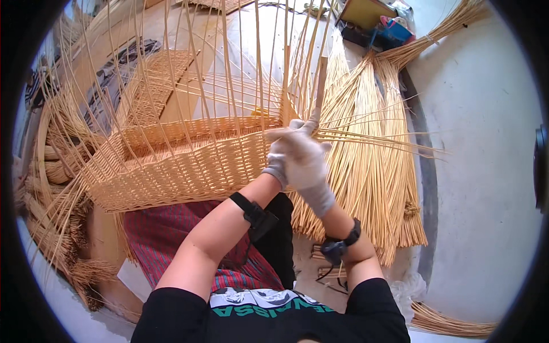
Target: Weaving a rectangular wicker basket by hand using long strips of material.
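A long woven basket (189, 163) with tall upright rods lies across my lap over a striped cloth (148, 234). Both gloved hands meet at its right end. My left hand (277, 160) is closed there, mostly behind the other, so what it holds is hidden. My right hand (303, 160) crosses in front of it and is blurred by motion, its grip unclear. A thick light stick (320, 86) rises just above both hands, and several loose weaving rods (389, 140) reach out to the right from that corner.
Long bundles of pale rods (372, 188) spread at the right beside a pale wall (480, 171). More bundles (57, 228) lie at the left. A flat woven panel (148, 91) is behind the basket, and a box of odds and ends (377, 28) stands at the back.
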Demonstrator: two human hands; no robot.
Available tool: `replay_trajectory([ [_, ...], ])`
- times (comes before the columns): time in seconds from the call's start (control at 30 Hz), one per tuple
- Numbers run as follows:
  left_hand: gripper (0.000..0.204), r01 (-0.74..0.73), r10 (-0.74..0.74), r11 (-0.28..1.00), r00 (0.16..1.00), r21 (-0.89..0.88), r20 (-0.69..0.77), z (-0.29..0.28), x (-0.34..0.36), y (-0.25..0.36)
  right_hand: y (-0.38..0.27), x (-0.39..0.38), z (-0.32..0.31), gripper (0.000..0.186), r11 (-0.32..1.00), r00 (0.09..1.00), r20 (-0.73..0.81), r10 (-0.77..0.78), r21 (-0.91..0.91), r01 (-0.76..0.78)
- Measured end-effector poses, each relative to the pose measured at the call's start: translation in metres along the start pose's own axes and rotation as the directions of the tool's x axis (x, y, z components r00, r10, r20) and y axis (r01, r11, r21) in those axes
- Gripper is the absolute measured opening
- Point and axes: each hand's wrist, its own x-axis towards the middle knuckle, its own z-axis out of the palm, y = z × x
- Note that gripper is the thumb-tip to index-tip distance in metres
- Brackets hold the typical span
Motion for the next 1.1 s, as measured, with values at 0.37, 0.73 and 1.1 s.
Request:
replay_trajectory([
  [0.37, 0.031, -0.100, -0.330, 0.191, 0.930, -0.977, -0.160, -0.040, -0.025, -0.034, 0.081, 0.051, -0.074, 0.040, 0.725, 0.758, 0.200, 0.620, -0.515, -0.457],
  [0.73, 0.014, 0.044, -0.215, 0.796, 0.953, -0.603, -0.215, -0.084, 0.071, 0.026, 0.076, 0.025, -0.037, 0.043, 0.543, 0.957, -0.151, 0.247, -0.797, -0.266],
  [1.1, 0.017, -0.330, 0.086, 0.757, 0.906, -0.564, -0.414, -0.075, -0.009, 0.037, 0.069, 0.010, -0.097, 0.051, 0.933, 0.967, 0.016, 0.254, -0.269, -0.240],
])
